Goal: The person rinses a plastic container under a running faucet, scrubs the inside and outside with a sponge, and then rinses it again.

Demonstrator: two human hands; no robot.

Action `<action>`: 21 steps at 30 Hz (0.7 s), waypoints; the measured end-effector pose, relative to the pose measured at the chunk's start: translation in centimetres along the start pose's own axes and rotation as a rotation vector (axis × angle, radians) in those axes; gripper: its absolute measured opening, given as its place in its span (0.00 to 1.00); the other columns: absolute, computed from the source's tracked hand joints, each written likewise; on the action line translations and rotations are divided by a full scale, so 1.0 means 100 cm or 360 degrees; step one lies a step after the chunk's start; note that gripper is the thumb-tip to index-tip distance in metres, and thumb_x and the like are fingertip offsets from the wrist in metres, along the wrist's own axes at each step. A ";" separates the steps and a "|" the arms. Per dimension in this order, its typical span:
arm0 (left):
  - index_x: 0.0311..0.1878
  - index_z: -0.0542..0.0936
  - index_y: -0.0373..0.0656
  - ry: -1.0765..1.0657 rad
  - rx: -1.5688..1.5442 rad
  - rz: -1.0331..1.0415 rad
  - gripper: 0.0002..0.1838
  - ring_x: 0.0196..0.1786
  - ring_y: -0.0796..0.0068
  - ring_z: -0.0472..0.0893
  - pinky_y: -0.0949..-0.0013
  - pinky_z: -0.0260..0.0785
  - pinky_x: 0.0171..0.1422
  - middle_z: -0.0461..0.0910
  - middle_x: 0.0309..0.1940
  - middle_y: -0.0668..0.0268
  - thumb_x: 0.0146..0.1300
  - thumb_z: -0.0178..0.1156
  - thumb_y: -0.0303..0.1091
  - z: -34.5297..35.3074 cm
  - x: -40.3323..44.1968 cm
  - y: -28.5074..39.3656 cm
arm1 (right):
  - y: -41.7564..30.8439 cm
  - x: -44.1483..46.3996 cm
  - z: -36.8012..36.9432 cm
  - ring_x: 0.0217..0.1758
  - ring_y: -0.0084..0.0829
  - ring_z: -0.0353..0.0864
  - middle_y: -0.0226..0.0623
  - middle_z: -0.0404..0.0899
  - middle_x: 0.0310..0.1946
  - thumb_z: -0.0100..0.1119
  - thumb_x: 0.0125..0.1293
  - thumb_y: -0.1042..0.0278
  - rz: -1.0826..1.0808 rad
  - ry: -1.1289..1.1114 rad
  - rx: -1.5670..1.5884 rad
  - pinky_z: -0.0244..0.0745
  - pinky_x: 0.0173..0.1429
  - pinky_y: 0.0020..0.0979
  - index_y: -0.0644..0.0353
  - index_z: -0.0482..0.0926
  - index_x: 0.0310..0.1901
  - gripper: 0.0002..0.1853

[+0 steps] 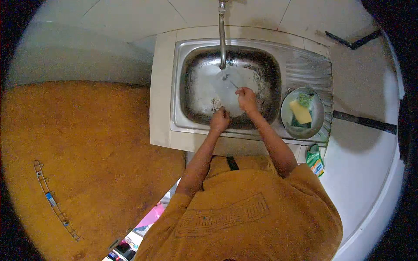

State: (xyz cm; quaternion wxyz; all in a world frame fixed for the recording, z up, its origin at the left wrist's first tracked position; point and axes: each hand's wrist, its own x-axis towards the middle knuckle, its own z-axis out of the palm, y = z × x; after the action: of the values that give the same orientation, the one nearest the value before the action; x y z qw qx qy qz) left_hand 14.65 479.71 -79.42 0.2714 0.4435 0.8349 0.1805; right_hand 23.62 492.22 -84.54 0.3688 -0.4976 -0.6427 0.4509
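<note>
Both hands are inside a stained metal sink. My right hand is closed round the handle of a thin metal utensil, perhaps a spoon or fork, whose far end points up and left below the tap. Lower in the basin, near its front edge, my left hand has its fingers curled together; what they hold, if anything, is hidden. A pale, rounded patch lies on the sink floor between the hands and the tap, too faint to tell whether it is a dish or water.
Right of the basin, a round metal bowl on the ridged drainboard holds a yellow sponge and a green scrubber. A green packet stands by the counter's front right corner. A hook rack is at lower left.
</note>
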 end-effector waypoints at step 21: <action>0.41 0.73 0.39 -0.0214 -0.0073 -0.0098 0.13 0.41 0.43 0.78 0.48 0.70 0.46 0.79 0.35 0.46 0.60 0.53 0.39 -0.002 0.015 -0.002 | -0.076 0.012 -0.027 0.34 0.47 0.79 0.44 0.80 0.28 0.45 0.62 0.69 -0.0035 -0.0271 -0.0365 0.72 0.42 0.40 0.61 0.80 0.27 0.13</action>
State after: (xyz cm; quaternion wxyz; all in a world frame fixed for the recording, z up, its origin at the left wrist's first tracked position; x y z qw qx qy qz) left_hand 13.67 480.88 -79.82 0.3422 0.4223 0.8238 0.1609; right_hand 23.56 493.21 -76.46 0.2585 -0.4894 -0.7244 0.4110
